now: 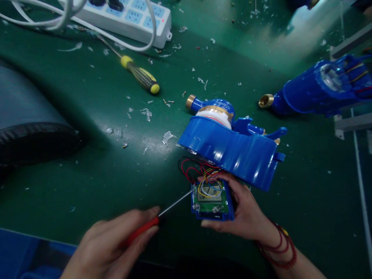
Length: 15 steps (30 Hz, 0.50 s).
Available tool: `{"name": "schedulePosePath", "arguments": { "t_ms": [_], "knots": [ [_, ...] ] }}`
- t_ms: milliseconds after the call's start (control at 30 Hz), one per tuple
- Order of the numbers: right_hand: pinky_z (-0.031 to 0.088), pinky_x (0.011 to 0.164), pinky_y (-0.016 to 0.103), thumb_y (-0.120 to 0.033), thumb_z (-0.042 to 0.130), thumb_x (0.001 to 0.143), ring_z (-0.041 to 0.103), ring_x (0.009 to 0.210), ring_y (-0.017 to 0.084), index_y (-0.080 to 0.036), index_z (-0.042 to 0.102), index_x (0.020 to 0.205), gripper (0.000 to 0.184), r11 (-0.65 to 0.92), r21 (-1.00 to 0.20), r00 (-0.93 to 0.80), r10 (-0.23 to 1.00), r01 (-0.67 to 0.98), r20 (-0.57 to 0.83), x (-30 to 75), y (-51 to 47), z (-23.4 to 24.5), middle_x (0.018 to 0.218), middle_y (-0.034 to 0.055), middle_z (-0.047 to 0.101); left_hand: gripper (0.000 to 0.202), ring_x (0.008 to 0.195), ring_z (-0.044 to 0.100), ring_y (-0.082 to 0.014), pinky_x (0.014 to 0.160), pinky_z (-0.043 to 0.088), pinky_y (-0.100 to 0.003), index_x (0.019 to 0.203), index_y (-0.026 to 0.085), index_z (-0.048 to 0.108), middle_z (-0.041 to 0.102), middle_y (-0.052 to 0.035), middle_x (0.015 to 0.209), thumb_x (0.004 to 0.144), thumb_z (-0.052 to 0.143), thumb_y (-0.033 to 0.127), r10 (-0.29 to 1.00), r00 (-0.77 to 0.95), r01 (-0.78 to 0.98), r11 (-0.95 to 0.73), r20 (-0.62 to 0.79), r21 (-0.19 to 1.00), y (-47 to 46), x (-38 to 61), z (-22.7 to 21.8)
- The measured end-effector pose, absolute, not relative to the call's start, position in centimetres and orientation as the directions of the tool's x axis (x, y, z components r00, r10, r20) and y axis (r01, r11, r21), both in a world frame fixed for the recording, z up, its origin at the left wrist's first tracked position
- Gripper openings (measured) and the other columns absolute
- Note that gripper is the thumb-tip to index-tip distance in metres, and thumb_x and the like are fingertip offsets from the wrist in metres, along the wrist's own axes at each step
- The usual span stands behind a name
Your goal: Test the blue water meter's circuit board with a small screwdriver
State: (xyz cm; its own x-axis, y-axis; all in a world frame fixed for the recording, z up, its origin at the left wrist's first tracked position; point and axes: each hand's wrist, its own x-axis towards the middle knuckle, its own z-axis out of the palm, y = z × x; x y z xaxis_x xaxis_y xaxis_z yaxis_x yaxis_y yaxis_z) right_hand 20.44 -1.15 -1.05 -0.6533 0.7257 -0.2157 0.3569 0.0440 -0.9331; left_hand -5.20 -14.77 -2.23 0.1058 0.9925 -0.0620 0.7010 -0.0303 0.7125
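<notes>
Left hand (pixel 116 242) gripping a red-handled screwdriver (pixel 158 217), tip at the circuit board module (pixel 211 201), right hand (pixel 244 211) closed around that module, just below the blue water meter (pixel 232 145), wires (pixel 194 170) between them

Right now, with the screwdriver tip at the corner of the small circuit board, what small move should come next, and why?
Probably seat the tip squarely in the corner screw before turning. The left hand holds the red screwdriver at a low slant, its tip just meeting the circuit board, which the right hand steadies beside loose wires.

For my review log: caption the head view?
Left hand drives red screwdriver into circuit board held by right hand.
</notes>
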Motion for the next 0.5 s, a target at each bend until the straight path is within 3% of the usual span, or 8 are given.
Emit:
{"name": "schedulePosePath", "arguments": {
  "t_ms": [233, 500],
  "knots": [
    [0.054, 0.087, 0.039, -0.029, 0.084, 0.057, 0.06, 0.105, 0.024, -0.032, 0.04, 0.122, 0.078, 0.044, -0.935, -0.646, 0.734, 0.352, -0.209, 20.5, -1.1, -1.1, 0.119, 0.0028, 0.06, 0.045, 0.086, 0.066, -0.0194, 0.062, 0.055, -0.023, 0.122, 0.023, 0.044, 0.068, -0.0047, 0.099, 0.08, 0.06, 0.023, 0.994, 0.087, 0.693, -0.105, 0.062, 0.714, -15.5, -5.0, -2.8],
    [0.055, 0.087, 0.037, -0.025, 0.083, 0.058, 0.061, 0.104, 0.025, -0.027, 0.043, 0.119, 0.074, -0.054, -0.949, -0.615, 0.75, 0.311, -0.244, 20.4, -1.1, -1.1, 0.118, 0.0051, 0.06, 0.03, 0.079, 0.067, -0.0163, 0.053, 0.051, -0.02, 0.114, 0.02, 0.052, 0.067, -0.0062, 0.101, 0.085, 0.053, 0.029, 0.989, 0.144, 0.695, -0.131, 0.041, 0.707, -13.6, -4.8, -1.4]
  ]
}}
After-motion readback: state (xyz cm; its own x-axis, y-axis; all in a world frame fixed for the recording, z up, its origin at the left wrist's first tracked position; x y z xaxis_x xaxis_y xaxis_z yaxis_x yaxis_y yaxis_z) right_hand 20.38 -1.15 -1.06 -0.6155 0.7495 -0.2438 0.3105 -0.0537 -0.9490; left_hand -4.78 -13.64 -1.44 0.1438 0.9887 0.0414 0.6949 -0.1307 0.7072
